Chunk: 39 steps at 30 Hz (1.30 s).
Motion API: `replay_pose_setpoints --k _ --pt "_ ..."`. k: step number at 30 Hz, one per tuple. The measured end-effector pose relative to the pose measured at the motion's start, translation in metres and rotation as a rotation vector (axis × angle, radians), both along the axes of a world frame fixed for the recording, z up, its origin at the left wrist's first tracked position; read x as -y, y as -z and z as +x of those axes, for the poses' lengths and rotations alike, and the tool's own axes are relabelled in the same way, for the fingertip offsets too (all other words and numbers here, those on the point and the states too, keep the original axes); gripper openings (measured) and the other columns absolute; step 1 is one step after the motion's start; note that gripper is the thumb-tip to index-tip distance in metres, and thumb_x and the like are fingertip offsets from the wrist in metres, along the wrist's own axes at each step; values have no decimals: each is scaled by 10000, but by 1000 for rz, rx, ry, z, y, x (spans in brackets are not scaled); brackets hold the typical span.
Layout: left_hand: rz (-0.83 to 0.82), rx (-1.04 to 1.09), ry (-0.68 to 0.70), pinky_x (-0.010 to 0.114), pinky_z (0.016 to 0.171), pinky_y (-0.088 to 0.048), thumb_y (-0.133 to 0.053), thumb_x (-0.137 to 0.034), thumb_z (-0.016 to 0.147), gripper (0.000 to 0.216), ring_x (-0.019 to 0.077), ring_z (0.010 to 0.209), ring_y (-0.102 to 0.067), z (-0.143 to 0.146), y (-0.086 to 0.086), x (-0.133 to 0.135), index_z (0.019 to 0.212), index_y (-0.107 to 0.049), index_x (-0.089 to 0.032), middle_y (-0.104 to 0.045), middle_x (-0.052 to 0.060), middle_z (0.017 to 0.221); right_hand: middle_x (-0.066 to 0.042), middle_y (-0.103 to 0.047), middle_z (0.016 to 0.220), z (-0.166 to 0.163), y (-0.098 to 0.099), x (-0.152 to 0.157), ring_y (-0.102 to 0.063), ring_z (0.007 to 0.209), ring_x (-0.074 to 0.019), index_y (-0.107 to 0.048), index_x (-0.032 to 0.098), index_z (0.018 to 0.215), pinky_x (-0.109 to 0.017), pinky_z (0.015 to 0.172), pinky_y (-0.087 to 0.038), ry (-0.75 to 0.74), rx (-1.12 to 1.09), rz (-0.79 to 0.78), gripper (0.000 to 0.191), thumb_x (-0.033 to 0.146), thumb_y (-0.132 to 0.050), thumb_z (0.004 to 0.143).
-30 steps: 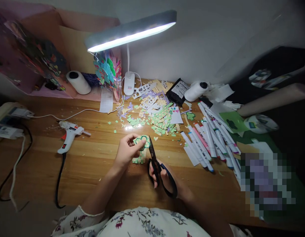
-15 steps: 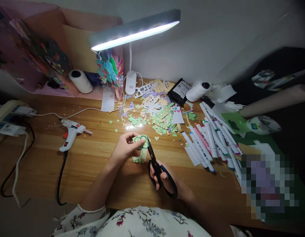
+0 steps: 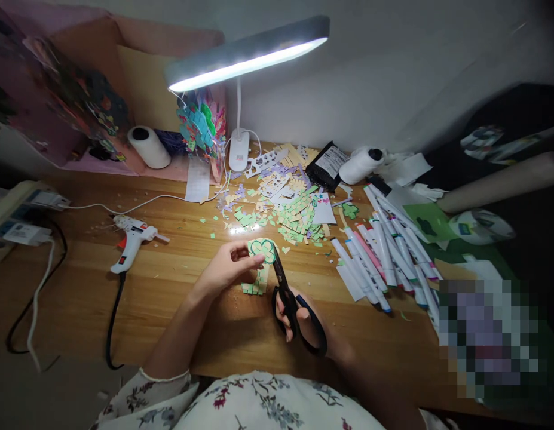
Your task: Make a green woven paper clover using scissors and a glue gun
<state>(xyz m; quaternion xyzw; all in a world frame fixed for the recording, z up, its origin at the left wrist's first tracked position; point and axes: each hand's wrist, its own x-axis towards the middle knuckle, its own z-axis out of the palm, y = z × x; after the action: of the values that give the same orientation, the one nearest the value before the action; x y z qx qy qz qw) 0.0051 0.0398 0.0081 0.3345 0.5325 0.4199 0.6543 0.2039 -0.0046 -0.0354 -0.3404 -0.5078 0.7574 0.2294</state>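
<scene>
on the big wooden desk (image 3: 169, 310), left of the markers (image 3: 384, 251), my right hand (image 3: 303, 322) grips the black scissors (image 3: 285, 292), fingers through the loops. my left hand (image 3: 225, 269) pinches the green paper clover (image 3: 262, 249) by its left side. the clover has turned a little since a moment ago, so the blades now touch its right edge.

Left hand (image 3: 227, 270): held over table middle, palm turned inward, fingers curled, thumb and fingertips pinched on green paper cutout (image 3: 262, 249). Left wrist straight. Left forearm bare, slanting up-right from near table edge, floral sleeve at elbow. Right hand (image 3: 303, 323): closer to near edge, just right of left hand, fingers hooked through handles of scissors (image 3: 283, 286). Thumb position unclear in shadow. Right forearm dark, angled toward lower right. Hands near, not touching.
</scene>
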Motion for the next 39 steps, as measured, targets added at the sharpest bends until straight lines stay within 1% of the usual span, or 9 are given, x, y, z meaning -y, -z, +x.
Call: replay_pose_setpoints --k 3,7,12,16,24,29,33,37,39 --pt "-9 -24 16 237 520 -524 -773 -367 639 327 204 700 -667 -1 1 2 831 -722 -109 -713 124 807 53 -393 602 0 2 0 -344 407 -60 -443 196 774 -203 369 -363 7 0 10 734 902 -348 598" --pt "-7 -37 23 238 500 -526 -769 -360 647 308 216 695 -682 -3 3 2 819 -731 -107 -721 129 807 47 -404 608 2 2 0 -362 419 -63 -453 190 772 -192 361 -356 -6 10 24 724 891 -373 606" --pt "5 -41 47 248 517 -538 -775 -339 640 272 199 645 -682 -8 1 1 793 -735 -117 -726 108 768 45 -410 619 5 -4 -2 -370 430 -64 -456 186 782 -191 371 -359 -49 28 31 710 875 -394 620" --pt "6 -54 74 225 575 -535 -784 -273 635 204 156 605 -667 -14 -2 1 738 -728 -107 -721 92 709 40 -416 633 5 -7 -2 -369 428 -58 -465 180 784 -189 372 -359 -96 23 19 714 871 -396 621" --pt "4 -71 123 223 594 -534 -775 -277 650 222 140 617 -663 -17 -3 1 746 -702 -91 -713 74 699 59 -390 597 -4 4 9 -324 399 -50 -448 189 776 -186 340 -365 -69 -29 -34 765 916 -335 566" --pt "-15 -57 139 228 582 -537 -765 -270 662 204 138 630 -659 -18 -2 0 738 -688 -97 -707 60 694 45 -412 611 -4 6 11 -347 418 -59 -457 188 776 -192 356 -375 -58 -11 -40 756 908 -363 566" --pt "-41 -22 174 240 595 -535 -754 -252 667 196 142 639 -661 -21 -7 1 771 -694 -97 -718 69 740 53 -410 600 -2 6 10 -335 392 -53 -456 189 769 -196 339 -361 -74 9 -43 763 912 -373 538" --pt "-46 -60 199 213 576 -503 -749 -213 665 147 126 600 -646 -24 -14 1 722 -694 -89 -710 62 679 54 -413 593 0 6 8 -346 392 -53 -456 185 754 -191 339 -349 -111 31 -43 762 909 -390 526" --pt "-51 -57 220 201 578 -493 -743 -203 670 133 118 597 -644 -25 -16 1 716 -695 -89 -714 65 688 57 -408 581 2 6 7 -347 391 -55 -457 183 751 -190 335 -344 -132 41 -42 758 905 -400 526"
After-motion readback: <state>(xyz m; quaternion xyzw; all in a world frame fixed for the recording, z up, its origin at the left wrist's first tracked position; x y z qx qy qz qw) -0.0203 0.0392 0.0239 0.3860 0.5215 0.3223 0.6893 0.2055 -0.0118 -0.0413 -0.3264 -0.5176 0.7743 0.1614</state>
